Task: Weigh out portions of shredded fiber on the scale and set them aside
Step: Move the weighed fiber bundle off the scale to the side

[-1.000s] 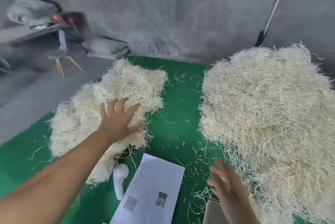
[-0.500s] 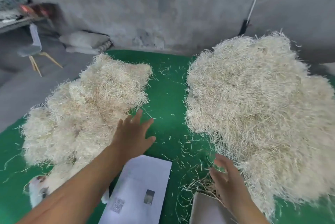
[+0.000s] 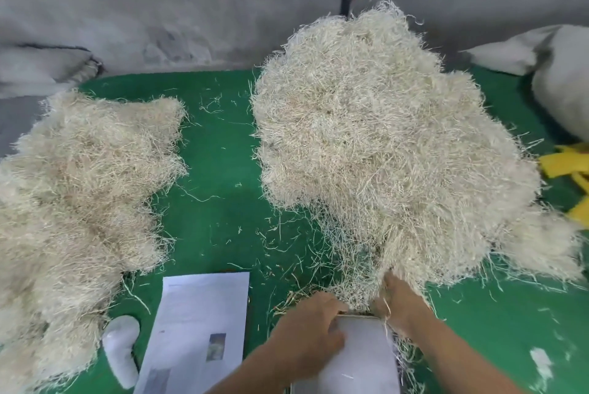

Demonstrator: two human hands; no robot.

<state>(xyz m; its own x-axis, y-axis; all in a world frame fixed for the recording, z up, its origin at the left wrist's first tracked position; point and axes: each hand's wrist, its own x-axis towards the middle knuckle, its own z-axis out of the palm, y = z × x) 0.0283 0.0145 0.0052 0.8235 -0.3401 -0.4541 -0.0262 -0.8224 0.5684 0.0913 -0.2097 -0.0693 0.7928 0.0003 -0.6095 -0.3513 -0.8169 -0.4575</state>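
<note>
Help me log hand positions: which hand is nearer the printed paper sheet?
Left. The left hand rests on the grey platform just right of the paper sheet; the right hand is farther right, fingers in the big fiber pile.

One head-worn camera (wide-angle) looks forward and down, close over the green table (image 3: 220, 145).

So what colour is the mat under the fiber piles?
Bright green mat, clearest in the head view, between the two pale fiber piles.
</note>
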